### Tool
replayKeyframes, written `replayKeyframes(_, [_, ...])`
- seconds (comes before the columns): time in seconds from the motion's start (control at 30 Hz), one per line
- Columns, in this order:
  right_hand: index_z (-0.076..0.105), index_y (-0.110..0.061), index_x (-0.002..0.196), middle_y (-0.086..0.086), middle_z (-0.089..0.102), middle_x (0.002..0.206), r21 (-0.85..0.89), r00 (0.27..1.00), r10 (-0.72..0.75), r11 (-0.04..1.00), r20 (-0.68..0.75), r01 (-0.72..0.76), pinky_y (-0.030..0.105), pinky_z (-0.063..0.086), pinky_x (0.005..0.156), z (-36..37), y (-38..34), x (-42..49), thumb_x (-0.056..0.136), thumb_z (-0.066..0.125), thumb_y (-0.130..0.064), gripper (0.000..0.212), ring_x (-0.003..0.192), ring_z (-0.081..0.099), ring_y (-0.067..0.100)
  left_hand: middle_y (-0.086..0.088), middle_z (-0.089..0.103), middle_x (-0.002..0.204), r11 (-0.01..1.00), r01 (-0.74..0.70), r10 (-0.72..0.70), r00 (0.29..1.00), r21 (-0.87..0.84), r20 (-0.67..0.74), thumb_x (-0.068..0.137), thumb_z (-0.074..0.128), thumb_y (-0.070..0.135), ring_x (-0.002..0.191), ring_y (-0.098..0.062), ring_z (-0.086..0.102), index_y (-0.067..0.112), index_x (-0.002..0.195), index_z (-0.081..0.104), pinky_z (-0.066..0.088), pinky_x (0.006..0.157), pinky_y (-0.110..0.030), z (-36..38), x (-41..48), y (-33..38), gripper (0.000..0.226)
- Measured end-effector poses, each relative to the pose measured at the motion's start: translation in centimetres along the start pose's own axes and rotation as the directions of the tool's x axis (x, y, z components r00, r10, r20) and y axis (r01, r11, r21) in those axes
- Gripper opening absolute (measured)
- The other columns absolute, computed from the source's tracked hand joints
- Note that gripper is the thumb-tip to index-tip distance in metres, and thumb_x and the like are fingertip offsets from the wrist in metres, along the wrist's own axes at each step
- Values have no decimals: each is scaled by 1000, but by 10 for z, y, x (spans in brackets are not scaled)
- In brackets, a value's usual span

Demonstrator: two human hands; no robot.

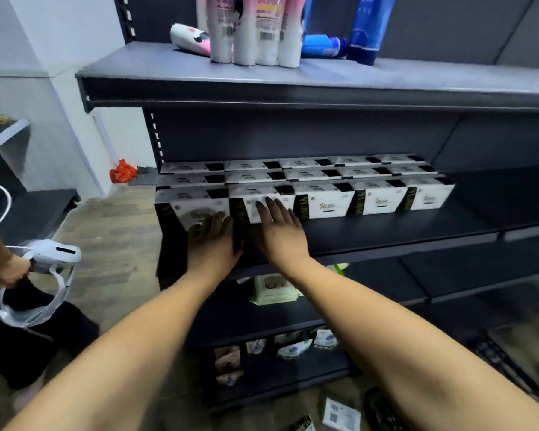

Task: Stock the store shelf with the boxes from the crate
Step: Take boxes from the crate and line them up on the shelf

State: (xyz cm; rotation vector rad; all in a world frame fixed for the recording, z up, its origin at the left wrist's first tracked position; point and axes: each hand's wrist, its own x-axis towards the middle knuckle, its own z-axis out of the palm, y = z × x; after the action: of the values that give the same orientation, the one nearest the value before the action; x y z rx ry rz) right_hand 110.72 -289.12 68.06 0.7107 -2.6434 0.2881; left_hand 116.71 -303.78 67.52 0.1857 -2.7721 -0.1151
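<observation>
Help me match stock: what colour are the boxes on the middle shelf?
The boxes are white with black bands and gold lettering; head view shows it.

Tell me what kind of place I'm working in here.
Probably a shop aisle, or a mock-up of one: dark metal shelving on slotted uprights, identical white boxes faced up in rows, and toiletry bottles standing on the level above them.

Little can be read. Each of the boxes (324,202) has a black band (302,208) with gold upright letters. They seem to begin with "YU", but the rest is blurred. The script mark beside it is not legible. The bottles (246,32) carry barcodes and print too small to read. The packet (341,415) shows a square code only.
</observation>
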Motion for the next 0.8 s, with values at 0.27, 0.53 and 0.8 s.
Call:
replayKeyframes(0.27, [51,-9,132,10,58,123,-96,986,167,982,16,-164,41,48,87,-44,100,-88,77,74,-36,65,111,55,31,-7,41,148,986,-165,166,984,-21,65,88,55,46,128,-31,46,15,143,40,38,102,-45,12,-4,121,64])
replayKeyframes(0.53, [49,-8,138,9,55,135,-91,909,416,906,16,-413,41,45,102,-79,211,-234,86,70,-35,63,127,50,27,-4,46,144,919,-379,390,915,-111,102,89,58,46,130,-25,44,16,141,43,39,100,-44,40,-66,278,62])
replayKeyframes(0.8, [43,-11,143,4,50,141,-130,771,634,771,58,-624,37,38,110,-121,309,-418,90,65,-37,62,134,43,23,-6,57,134,824,-537,565,804,-183,186,79,73,42,121,-26,55,12,130,57,47,90,-44,58,-189,444,60])
